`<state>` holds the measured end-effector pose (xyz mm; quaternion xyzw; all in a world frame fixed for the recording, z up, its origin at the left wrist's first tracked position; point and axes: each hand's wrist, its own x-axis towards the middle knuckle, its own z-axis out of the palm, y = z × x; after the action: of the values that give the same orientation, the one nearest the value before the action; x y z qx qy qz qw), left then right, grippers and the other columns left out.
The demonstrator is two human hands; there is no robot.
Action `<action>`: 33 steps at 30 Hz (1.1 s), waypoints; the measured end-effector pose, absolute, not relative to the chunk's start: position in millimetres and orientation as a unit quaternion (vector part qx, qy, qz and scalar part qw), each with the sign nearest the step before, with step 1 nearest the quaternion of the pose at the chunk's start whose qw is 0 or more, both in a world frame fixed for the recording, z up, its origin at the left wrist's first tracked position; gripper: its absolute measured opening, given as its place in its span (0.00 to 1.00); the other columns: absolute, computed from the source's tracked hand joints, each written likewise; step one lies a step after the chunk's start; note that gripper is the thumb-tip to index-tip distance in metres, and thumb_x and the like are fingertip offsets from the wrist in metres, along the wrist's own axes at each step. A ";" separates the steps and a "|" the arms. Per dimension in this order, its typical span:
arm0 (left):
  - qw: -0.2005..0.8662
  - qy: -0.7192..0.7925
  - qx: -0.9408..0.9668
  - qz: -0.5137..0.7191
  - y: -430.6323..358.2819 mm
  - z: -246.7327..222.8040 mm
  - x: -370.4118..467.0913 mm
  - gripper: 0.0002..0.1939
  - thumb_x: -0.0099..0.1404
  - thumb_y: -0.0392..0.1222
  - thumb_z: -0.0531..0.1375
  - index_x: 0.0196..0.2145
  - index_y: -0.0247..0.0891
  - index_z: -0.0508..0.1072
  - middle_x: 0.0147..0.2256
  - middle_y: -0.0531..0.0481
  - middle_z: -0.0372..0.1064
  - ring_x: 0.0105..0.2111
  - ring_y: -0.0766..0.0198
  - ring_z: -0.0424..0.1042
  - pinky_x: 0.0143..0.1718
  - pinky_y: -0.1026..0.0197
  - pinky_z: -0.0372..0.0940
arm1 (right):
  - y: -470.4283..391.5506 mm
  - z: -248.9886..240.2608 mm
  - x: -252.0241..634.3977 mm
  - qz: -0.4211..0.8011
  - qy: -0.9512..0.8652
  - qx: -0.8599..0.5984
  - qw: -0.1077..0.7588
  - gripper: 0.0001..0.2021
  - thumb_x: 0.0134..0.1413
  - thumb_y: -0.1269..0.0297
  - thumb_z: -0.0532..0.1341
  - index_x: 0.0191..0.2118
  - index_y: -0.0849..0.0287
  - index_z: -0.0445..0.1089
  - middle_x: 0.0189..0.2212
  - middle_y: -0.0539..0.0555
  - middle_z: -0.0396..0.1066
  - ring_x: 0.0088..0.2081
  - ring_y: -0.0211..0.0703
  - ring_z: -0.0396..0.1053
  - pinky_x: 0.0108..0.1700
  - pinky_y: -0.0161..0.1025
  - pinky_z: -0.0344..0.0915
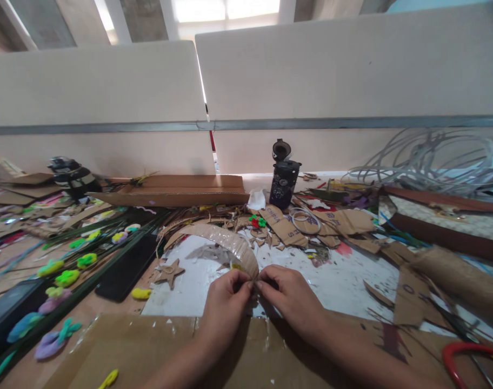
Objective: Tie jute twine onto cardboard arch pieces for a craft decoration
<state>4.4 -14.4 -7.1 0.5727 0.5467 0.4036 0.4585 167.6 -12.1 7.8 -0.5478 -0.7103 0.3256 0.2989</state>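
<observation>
Left hand and right hand, fingers pinched narrow, are joined at the near end of a cardboard strip arched over a white board. Bending appears done, with shiny tape seemingly applied; whether the gripped end is secured cannot be told. Both wrists are angled inward, forearms spread.

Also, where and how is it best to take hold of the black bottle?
Grip the black bottle around its upper body, below the raised lid, probably best from the front: it stands upright, the wall is behind, and cardboard pieces lie near its foot.
</observation>
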 end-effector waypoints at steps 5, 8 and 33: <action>0.468 0.539 0.570 0.407 -15.9 -9.2 6.3 0.07 0.60 0.41 0.59 0.27 0.37 0.74 0.25 0.49 0.72 0.28 0.60 0.69 0.30 0.61 0.61 | -11.5 8.4 167.2 0.319 -0.708 -0.558 0.293 0.08 0.55 0.68 0.57 0.27 0.59 0.69 0.26 0.51 0.70 0.30 0.43 0.66 0.34 0.36 0.55; 0.496 0.537 0.539 0.419 -13.6 -6.9 9.0 0.06 0.57 0.41 0.60 0.25 0.36 0.73 0.23 0.49 0.72 0.26 0.61 0.69 0.29 0.61 0.62 | -11.1 9.0 167.4 0.322 -0.699 -0.568 0.291 0.08 0.54 0.68 0.57 0.26 0.59 0.70 0.25 0.51 0.71 0.30 0.43 0.66 0.33 0.37 0.54; 0.646 0.494 0.365 0.453 -3.7 1.3 -1.5 0.09 0.51 0.38 0.69 0.27 0.35 0.72 0.22 0.50 0.72 0.21 0.68 0.70 0.28 0.65 0.65 | 3.9 8.0 178.0 0.309 -0.675 -0.568 0.355 0.08 0.48 0.69 0.58 0.36 0.58 0.71 0.34 0.51 0.73 0.30 0.41 0.65 0.35 0.37 0.57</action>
<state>-1.5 -3.7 1.3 0.3650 0.4938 0.4529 0.6464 178.0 3.9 8.0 -0.5680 -0.6753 0.3092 0.3547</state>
